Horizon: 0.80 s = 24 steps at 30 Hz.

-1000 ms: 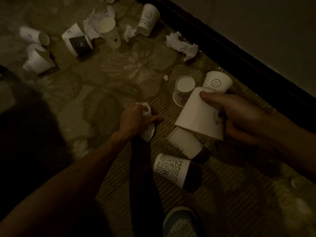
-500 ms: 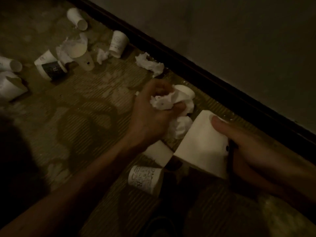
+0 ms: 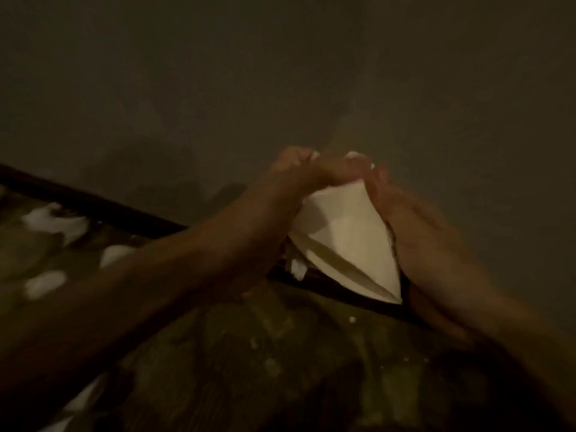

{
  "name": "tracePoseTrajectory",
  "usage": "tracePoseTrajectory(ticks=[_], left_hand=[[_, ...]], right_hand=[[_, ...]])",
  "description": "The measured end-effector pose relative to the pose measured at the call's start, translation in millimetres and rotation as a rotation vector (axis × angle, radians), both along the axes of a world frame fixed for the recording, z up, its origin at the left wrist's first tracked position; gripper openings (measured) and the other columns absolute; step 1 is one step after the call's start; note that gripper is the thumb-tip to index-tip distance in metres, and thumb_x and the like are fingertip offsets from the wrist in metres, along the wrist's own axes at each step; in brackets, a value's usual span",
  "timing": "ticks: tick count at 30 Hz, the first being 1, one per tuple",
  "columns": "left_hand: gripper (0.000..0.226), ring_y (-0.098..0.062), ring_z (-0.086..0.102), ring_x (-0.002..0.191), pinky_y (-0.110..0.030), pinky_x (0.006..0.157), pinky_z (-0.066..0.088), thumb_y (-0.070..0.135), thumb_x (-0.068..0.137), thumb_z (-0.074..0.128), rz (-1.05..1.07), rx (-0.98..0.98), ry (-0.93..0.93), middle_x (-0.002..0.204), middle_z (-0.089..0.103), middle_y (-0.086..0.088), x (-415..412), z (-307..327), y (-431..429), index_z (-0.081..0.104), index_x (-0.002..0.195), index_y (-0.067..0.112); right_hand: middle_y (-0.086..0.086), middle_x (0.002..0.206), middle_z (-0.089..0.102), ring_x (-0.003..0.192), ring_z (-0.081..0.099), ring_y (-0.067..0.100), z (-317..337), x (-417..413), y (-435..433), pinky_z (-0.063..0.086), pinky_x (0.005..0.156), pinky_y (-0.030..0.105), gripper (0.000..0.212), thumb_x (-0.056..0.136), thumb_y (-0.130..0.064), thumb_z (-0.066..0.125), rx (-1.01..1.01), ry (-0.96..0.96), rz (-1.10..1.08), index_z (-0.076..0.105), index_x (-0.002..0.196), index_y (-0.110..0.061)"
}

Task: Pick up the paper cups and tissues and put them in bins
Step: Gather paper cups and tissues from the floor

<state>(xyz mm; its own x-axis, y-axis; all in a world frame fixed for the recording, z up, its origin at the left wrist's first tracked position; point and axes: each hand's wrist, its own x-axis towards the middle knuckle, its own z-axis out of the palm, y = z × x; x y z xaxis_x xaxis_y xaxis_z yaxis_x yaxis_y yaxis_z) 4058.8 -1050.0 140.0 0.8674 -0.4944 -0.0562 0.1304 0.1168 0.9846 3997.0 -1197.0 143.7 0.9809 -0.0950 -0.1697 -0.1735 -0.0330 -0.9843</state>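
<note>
Now both hands are up off the floor (image 3: 280, 369). Left hand (image 3: 296, 174) fingers squeeze a tissue (image 3: 315, 155); right hand (image 3: 430, 244) fingers, just beside, hold a cup (image 3: 349, 238). Bin next, probably.

tissue (image 3: 315, 155) in left hand (image 3: 299, 174), paper cup (image 3: 346, 241) in right hand (image 3: 417, 235)

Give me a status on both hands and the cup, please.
Right hand holds the paper cup by its side. Left hand grips tissue at the cup's upper end. No bin in view; blurred white litter on the floor.
</note>
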Motion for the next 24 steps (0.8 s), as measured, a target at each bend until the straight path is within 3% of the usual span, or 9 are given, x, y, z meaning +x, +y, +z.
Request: tracePoseTrajectory(ticks=[2,4,7,11,14,18,20,22,24], left_hand=[[0.036,-0.011,0.066,0.055,-0.022,0.046,0.049,0.018,0.053,0.08,-0.059,0.036,-0.119,0.06,0.065,0.006,-14,35,-39,0.056,0.078,0.026],[0.043,-0.012,0.067,0.05,-0.022,0.037,0.045,0.016,0.051,0.081,-0.137,0.082,-0.174,0.068,0.067,0.006,-24,58,-56,0.055,0.082,0.03],[0.036,-0.01,0.069,0.057,-0.021,0.035,0.045,0.019,0.063,0.076,-0.346,0.153,-0.285,0.082,0.065,0.002,-61,108,-121,0.055,0.089,0.034],[0.029,0.002,0.06,0.049,-0.016,0.032,0.038,0.027,0.071,0.069,-0.543,0.162,-0.446,0.08,0.06,0.007,-125,127,-206,0.05,0.093,0.033],[0.029,0.008,0.06,0.06,-0.015,0.035,0.041,0.029,0.076,0.071,-0.665,0.179,-0.521,0.077,0.062,0.013,-178,108,-270,0.047,0.089,0.035],[0.034,-0.01,0.056,0.083,-0.022,0.059,0.049,0.032,0.076,0.073,-0.793,0.275,-0.633,0.095,0.05,0.008,-242,53,-334,0.043,0.09,0.035],[0.033,-0.015,0.055,0.092,-0.029,0.065,0.05,0.03,0.081,0.072,-0.868,0.364,-0.637,0.1,0.048,0.006,-265,15,-355,0.042,0.097,0.031],[0.036,-0.019,0.053,0.097,-0.025,0.062,0.042,0.036,0.083,0.07,-0.934,0.466,-0.676,0.105,0.044,0.003,-280,-23,-367,0.04,0.099,0.03],[0.039,-0.019,0.05,0.1,-0.021,0.061,0.035,0.041,0.084,0.07,-0.989,0.559,-0.732,0.106,0.04,0.003,-284,-52,-378,0.036,0.101,0.03]], right_hand=[[-0.008,0.083,0.076,0.074,0.073,0.008,30,-26,-35,0.054,0.056,0.016,0.035,0.064,-0.067,0.052,-0.076,-0.085,-0.08,0.074,0.08,-0.045],[-0.013,0.077,0.074,0.069,0.071,0.005,45,-41,-56,0.054,0.053,0.017,0.036,0.059,-0.071,0.048,-0.165,-0.123,-0.141,0.072,0.073,-0.049],[-0.022,0.076,0.07,0.068,0.068,-0.003,74,-101,-114,0.049,0.049,0.011,0.044,0.059,-0.075,0.043,-0.264,-0.19,-0.308,0.061,0.086,-0.046],[-0.013,0.067,0.066,0.056,0.06,-0.001,95,-185,-186,0.045,0.052,0.015,0.049,0.076,-0.062,0.047,-0.345,-0.224,-0.428,0.061,0.095,-0.019],[0.012,0.092,0.069,0.077,0.065,0.019,91,-257,-235,0.051,0.064,0.031,0.049,0.08,-0.056,0.06,-0.363,-0.179,-0.494,0.065,0.1,-0.012],[0.005,0.093,0.073,0.079,0.071,0.013,53,-337,-280,0.057,0.064,0.027,0.047,0.067,-0.052,0.064,-0.391,0.002,-0.606,0.065,0.099,-0.018],[-0.005,0.086,0.071,0.075,0.068,0.006,22,-364,-293,0.056,0.062,0.023,0.041,0.067,-0.058,0.062,-0.579,0.185,-0.645,0.064,0.095,-0.029],[-0.013,0.084,0.064,0.076,0.064,0.004,-9,-381,-301,0.052,0.061,0.02,0.029,0.078,-0.06,0.062,-0.902,0.386,-0.598,0.058,0.095,-0.036],[-0.014,0.091,0.062,0.082,0.062,0.006,-37,-388,-305,0.048,0.061,0.023,0.026,0.085,-0.053,0.062,-1.102,0.433,-0.549,0.057,0.101,-0.034]])
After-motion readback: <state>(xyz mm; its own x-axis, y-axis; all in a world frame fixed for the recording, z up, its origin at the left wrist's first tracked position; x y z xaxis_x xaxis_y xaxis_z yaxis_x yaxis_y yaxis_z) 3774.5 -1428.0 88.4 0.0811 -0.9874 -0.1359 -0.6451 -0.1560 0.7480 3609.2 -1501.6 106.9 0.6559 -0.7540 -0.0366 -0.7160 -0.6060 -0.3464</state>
